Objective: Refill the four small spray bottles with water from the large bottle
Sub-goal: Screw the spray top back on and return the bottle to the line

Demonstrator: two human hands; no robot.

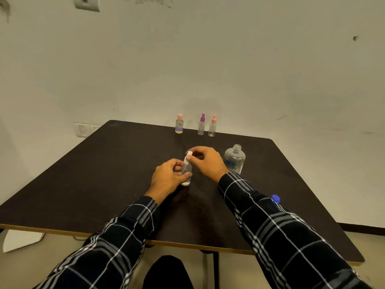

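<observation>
Head view: small spray bottle stands on the table, long axis upright, just left of the open large bottle; left hand grips its body; right hand, nearer the large bottle, pinches its white cap from above.

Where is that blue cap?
In the head view, the blue cap lies on the table, right side, beside the right sleeve, nearer the person than the large bottle.

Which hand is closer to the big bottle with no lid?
Right. The right hand is just beside the large bottle, pinching the cap of the small spray bottle. The left hand grips that bottle's body, farther away.
</observation>
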